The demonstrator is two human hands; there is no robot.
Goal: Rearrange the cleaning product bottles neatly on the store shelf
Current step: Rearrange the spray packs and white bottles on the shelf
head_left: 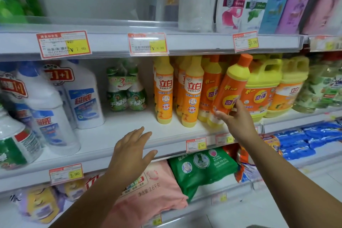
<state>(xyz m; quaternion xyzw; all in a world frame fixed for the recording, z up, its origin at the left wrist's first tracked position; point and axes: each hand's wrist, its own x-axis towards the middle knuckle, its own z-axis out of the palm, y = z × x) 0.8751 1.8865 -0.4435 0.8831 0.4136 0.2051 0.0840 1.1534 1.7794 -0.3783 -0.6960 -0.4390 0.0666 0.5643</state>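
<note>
Bottle [229, 89] in orange with an orange cap sits in the right hand [233, 116], fingers closed round its lower body; it leans with its cap up and to the right, base just above the shelf [103, 140] near the front edge, touching the upright orange row [209, 89]. To stand straight, I judge the cap must swing left. The left hand [132, 151] hovers open and empty by the front edge, farther off.
</note>
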